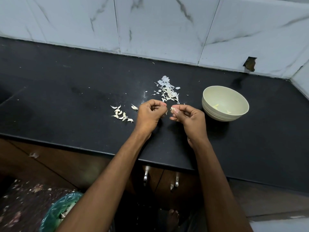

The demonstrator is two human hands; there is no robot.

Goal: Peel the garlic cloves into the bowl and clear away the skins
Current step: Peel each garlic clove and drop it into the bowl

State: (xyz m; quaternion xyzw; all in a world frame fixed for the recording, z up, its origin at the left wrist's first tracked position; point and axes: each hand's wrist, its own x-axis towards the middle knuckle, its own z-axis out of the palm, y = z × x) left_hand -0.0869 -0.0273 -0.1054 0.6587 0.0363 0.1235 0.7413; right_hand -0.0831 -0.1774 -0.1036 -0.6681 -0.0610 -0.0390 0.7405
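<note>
Our right hand (187,117) pinches a garlic clove (172,108) between thumb and fingertips at the centre of the frame. Our left hand (150,114), just left of it, has its fingers curled, and we cannot tell whether they grip anything. Above the hands lies a pile of skins (168,91) on the black counter (66,97). Unpeeled cloves (121,114) sit left of centre. The bowl (224,102), right of centre, holds a few peeled cloves (216,106).
</note>
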